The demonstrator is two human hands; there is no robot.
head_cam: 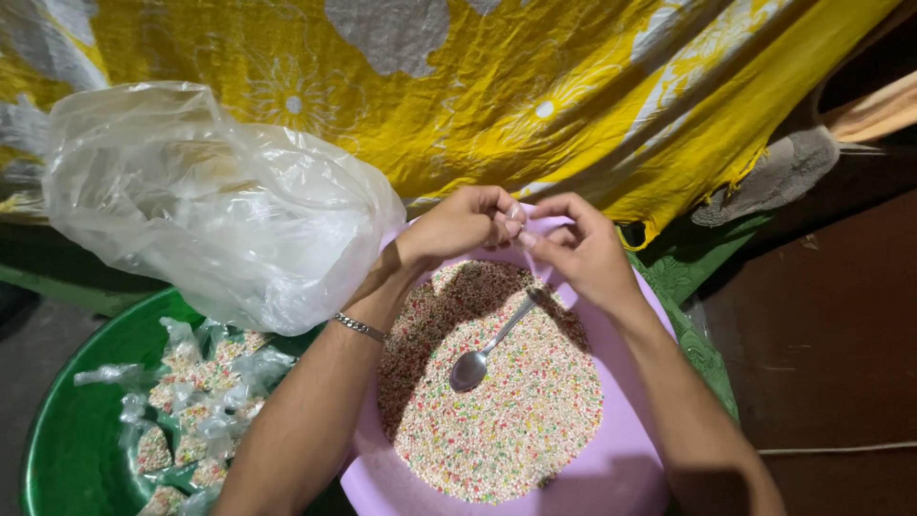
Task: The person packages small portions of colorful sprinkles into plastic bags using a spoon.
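A lilac plastic basin point(611, 468) holds a heap of tiny multicoloured sugar beads point(501, 401), and everything else is placed from it. A metal spoon point(489, 346) lies on the beads near the basin's middle, bowl down toward the person, handle pointing to the far rim. Above that far rim the left hand point(465, 225) and right hand point(583, 248) meet, fingertips pinched together on something small and clear that cannot be made out; both hands are narrowly closed. A metal bracelet point(359, 327) sits on the left wrist. Left of the basin stands a green tub point(67, 430) with small filled clear packets point(196, 411). Beyond the tub, a big crumpled clear plastic bag point(210, 201) bulges. Behind the basin hangs yellow flowered cloth point(497, 86).
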